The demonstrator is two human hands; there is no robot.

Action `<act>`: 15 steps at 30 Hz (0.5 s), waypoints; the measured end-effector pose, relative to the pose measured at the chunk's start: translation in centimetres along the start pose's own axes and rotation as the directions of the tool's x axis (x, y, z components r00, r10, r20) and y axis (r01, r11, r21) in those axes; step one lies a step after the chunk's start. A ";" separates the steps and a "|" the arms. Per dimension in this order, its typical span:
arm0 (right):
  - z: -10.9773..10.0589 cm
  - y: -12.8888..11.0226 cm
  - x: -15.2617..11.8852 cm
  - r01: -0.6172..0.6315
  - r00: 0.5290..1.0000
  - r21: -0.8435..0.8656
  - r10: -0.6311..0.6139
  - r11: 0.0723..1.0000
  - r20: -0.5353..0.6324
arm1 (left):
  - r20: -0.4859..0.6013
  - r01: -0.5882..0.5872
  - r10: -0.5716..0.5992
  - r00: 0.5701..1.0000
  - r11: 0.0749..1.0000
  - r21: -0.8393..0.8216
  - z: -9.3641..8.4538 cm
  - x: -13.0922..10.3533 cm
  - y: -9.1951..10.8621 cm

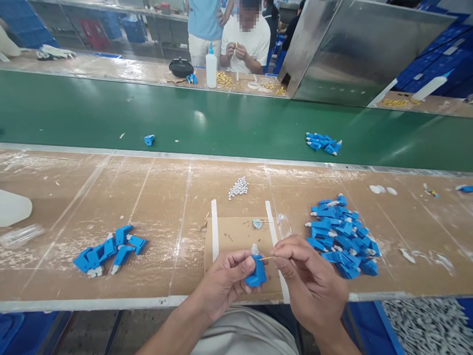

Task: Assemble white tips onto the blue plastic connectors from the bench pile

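My left hand is closed around a blue plastic piece with a whitish tip pointing up. In my right hand, thumb and fingers pinch a thin wooden toothpick, its end at the side of the blue piece. Beneath both hands lies a cardboard sheet with white tape strips along its sides. On it rests a small pale-blue blob with another thin stick. Just beyond the sheet sits a little pile of small grey-white parts.
Blue pieces form a big heap at right and a smaller group at left. Past the table runs a green conveyor belt carrying more blue pieces. A person sits opposite, near a white bottle. A bin of grey parts stands lower right.
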State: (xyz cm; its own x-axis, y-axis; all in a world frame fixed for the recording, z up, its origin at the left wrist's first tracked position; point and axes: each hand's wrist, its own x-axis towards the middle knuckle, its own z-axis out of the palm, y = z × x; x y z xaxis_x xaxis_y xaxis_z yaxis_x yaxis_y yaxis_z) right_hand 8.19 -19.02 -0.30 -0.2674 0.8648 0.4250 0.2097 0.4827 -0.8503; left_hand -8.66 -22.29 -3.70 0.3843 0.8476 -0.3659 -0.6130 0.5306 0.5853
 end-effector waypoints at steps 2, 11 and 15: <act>0.1 -0.2 0.0 0.059 0.998 -0.059 -0.058 0.997 0.022 | 0.002 -0.009 0.009 1.000 1.000 0.003 0.0 0.1 -0.1; -0.8 1.3 -0.1 -0.155 0.988 0.010 0.155 0.988 0.012 | -0.139 -0.069 0.071 0.988 0.997 0.020 -1.5 -0.7 1.1; -0.7 3.1 -0.8 -0.249 0.951 -0.108 0.264 0.962 0.164 | -0.252 -0.157 0.144 0.957 0.987 -0.030 -2.9 -1.1 1.8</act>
State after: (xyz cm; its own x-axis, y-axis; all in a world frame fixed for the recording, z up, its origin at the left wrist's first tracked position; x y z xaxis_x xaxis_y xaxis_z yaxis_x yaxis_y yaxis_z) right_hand 9.69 -18.15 -3.11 -0.3528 0.9268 0.1286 0.3703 0.2645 -0.8905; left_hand -12.17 -22.25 -4.39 0.1056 0.8879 -0.4478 -0.6858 0.3911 0.6138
